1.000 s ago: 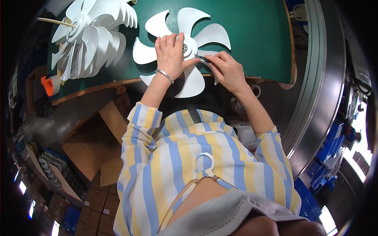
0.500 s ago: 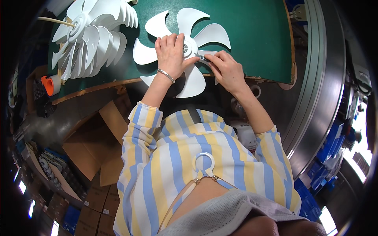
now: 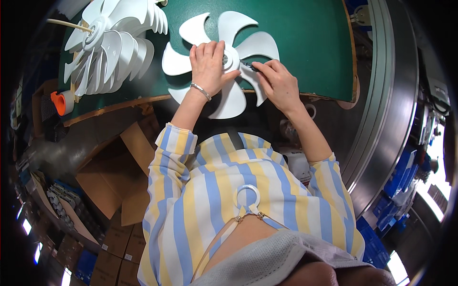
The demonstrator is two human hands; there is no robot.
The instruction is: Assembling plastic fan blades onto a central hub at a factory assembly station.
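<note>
A white fan blade wheel (image 3: 234, 97) with several curved blades lies on the green tabletop, its front edge overhanging. My left hand (image 3: 207, 64) rests flat on it beside the round hub (image 3: 231, 59), fingers stretched forward and thumb spread to the right. Between the thumb and fingers of my right hand (image 3: 279, 86) is a small dark tool (image 3: 250, 66) with a metallic part. Its tip is at the root of the blade right of the hub; its exact kind is hard to make out.
A stack of white fan blade wheels (image 3: 112, 47) stands at the left, a pale rod (image 3: 67, 24) through its hub. An orange-and-white tape-like roll (image 3: 62, 103) sits at the table's left corner. Below is an open cardboard box (image 3: 112, 174). Metal rails (image 3: 389, 95) run along the right.
The fan blade wheel has turned slightly clockwise under my left hand. My right hand has shifted a little right and down, with the small tool still in its fingers.
</note>
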